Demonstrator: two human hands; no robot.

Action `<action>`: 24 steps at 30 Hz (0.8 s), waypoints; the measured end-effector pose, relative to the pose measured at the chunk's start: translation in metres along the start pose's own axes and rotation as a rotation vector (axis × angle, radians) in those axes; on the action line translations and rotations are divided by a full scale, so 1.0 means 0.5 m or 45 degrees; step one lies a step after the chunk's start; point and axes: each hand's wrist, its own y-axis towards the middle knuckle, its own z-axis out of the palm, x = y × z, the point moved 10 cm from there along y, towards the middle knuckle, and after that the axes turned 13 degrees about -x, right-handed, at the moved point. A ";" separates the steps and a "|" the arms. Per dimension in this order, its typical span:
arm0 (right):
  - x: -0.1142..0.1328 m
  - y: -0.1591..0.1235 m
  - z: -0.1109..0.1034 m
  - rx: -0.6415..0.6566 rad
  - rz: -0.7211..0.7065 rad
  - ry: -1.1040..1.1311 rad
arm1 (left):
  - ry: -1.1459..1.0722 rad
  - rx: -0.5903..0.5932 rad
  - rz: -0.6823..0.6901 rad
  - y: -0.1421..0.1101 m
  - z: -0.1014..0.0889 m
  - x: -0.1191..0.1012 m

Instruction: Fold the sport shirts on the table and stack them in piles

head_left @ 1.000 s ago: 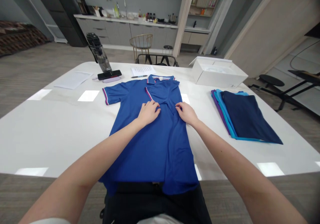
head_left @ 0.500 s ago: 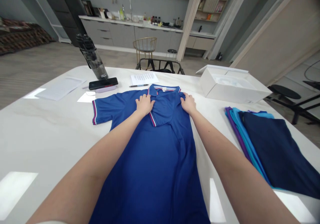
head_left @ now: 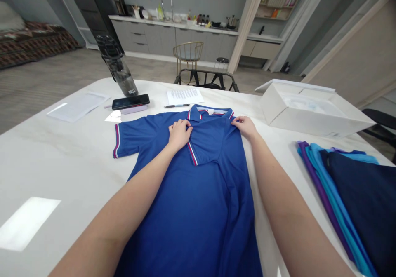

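Observation:
A blue polo shirt [head_left: 192,215] with striped collar and cuff trim lies flat on the white table [head_left: 52,165], collar at the far side. One sleeve spreads to the left, and the other lies folded across the chest, its striped cuff [head_left: 192,153] near the middle. My left hand [head_left: 180,134] sits on the chest beside that fold, fingers gathering the fabric. My right hand [head_left: 244,126] pinches the far right shoulder edge near the collar. My forearms hide part of the shirt, and its hem is out of view.
A stack of folded shirts [head_left: 340,194] lies to the right, below an open white box [head_left: 315,112]. Beyond the collar are a phone [head_left: 130,102], a water bottle [head_left: 116,64], a pen [head_left: 177,105] and papers [head_left: 185,96]. A chair stands past the far edge.
My hands have moved from mid-chest up toward the collar and spread apart. A folded sleeve now lies across the chest. The view has tilted, shifting the table and stack.

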 end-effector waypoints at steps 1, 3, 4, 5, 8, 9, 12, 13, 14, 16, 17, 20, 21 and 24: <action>-0.001 0.007 0.005 0.073 0.011 0.063 | -0.008 -0.009 0.007 -0.001 -0.003 -0.003; -0.003 0.018 0.010 0.192 0.045 0.160 | -0.024 -0.027 0.009 -0.001 -0.008 -0.006; -0.003 0.022 0.011 0.239 0.055 0.180 | -0.029 -0.032 -0.002 0.000 -0.009 -0.005; -0.002 0.025 0.011 0.280 0.063 0.187 | -0.032 -0.031 -0.023 0.001 -0.009 -0.003; 0.001 0.025 0.010 0.363 0.090 0.163 | 0.001 -0.002 -0.103 0.006 -0.006 0.005; 0.004 0.024 0.009 0.381 0.096 0.160 | 0.020 0.008 -0.120 0.008 -0.006 0.006; 0.023 0.025 0.000 0.370 0.066 0.227 | -0.022 -0.008 -0.184 0.016 -0.014 0.013; 0.033 0.029 -0.006 0.335 0.040 0.268 | -0.088 -0.032 -0.217 0.019 -0.018 0.018; 0.042 0.034 -0.013 0.276 0.012 0.306 | -0.172 -0.069 -0.251 0.023 -0.023 0.024; 0.054 0.048 -0.030 0.105 -0.036 0.346 | -0.348 -0.170 -0.293 0.028 -0.035 0.035; 0.057 0.053 -0.036 0.010 -0.053 0.337 | -0.411 -0.223 -0.304 0.030 -0.040 0.041; 0.056 0.057 -0.028 -0.164 -0.082 0.188 | -0.463 -0.296 -0.325 0.028 -0.045 0.054; 0.054 0.054 -0.017 -0.179 -0.091 0.118 | -0.459 -0.298 -0.327 0.027 -0.045 0.055; 0.048 0.045 0.013 -0.172 -0.128 -0.019 | -0.489 -0.352 -0.317 0.026 -0.056 0.052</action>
